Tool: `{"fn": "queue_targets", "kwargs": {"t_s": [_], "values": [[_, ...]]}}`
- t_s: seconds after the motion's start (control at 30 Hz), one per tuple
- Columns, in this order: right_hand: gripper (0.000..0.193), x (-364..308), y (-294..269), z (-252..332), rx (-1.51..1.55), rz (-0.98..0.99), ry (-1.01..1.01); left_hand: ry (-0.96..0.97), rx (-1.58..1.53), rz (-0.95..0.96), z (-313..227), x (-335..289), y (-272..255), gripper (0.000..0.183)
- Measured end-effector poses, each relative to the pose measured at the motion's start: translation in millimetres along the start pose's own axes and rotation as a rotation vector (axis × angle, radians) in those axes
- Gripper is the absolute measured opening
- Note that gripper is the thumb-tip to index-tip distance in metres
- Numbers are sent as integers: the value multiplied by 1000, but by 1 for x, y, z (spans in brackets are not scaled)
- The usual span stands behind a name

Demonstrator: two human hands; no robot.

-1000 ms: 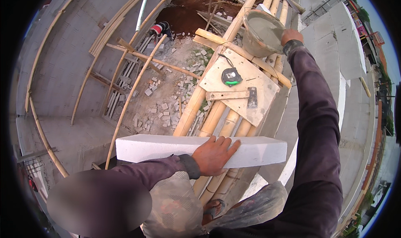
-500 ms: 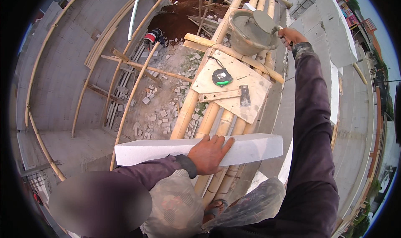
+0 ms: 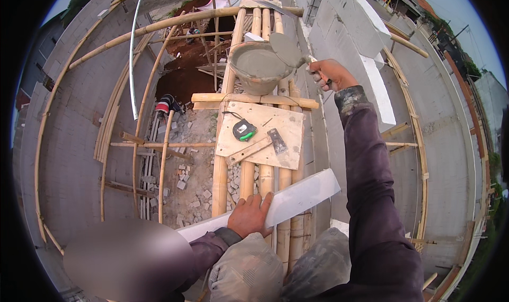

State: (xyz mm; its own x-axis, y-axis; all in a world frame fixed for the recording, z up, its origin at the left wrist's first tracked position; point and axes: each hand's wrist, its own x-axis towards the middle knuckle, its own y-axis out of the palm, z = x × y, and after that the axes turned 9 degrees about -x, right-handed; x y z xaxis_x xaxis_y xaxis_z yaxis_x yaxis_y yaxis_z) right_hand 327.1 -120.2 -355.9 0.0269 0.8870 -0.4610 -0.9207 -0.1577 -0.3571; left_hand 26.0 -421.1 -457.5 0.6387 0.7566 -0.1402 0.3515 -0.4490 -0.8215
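Observation:
My right hand (image 3: 331, 75), at the end of an outstretched arm, is closed around the handle of a trowel (image 3: 287, 48). Grey mortar coats its blade, tilted over the right rim of a bucket (image 3: 260, 84) of wet mortar. My left hand (image 3: 250, 215) lies across a long white block (image 3: 302, 197), fingers hooked over its far edge. The block slants over the bamboo poles in front of my knees; its left end is hidden behind my sleeve and a blurred patch. Beyond it, a wooden board (image 3: 287, 127) bears a tape measure (image 3: 244, 129) and a wooden-handled hatchet (image 3: 278, 142).
Bamboo poles (image 3: 247, 181) form the narrow platform under me. A block wall (image 3: 342, 42) stands close on the right. Down to the left, broken blocks (image 3: 182, 185) litter the ground, and a person (image 3: 167, 104) bends near bamboo props. A crossbar (image 3: 265, 99) passes before the bucket.
The view has swung to the right. The white block's right end has turned away from me under my left hand. My right hand still has the trowel at the bucket, its blade now more upright.

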Motion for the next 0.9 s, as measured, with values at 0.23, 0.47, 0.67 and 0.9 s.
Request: {"fn": "queue_targets", "kwargs": {"t_s": [0.23,0.47,0.67,0.9], "values": [[19,-206,-9,-75,174,-207,-6,13,20,-20,4,1,2,95],[22,-382,21,-196,229,-555,256,32,54,-91,4,-3,17,102],[21,-471,64,-271,415,-669,444,-62,48,-81,4,2,22,104],[29,-537,81,-390,192,-780,573,-246,-164,-88,-18,4,25,92]]}}
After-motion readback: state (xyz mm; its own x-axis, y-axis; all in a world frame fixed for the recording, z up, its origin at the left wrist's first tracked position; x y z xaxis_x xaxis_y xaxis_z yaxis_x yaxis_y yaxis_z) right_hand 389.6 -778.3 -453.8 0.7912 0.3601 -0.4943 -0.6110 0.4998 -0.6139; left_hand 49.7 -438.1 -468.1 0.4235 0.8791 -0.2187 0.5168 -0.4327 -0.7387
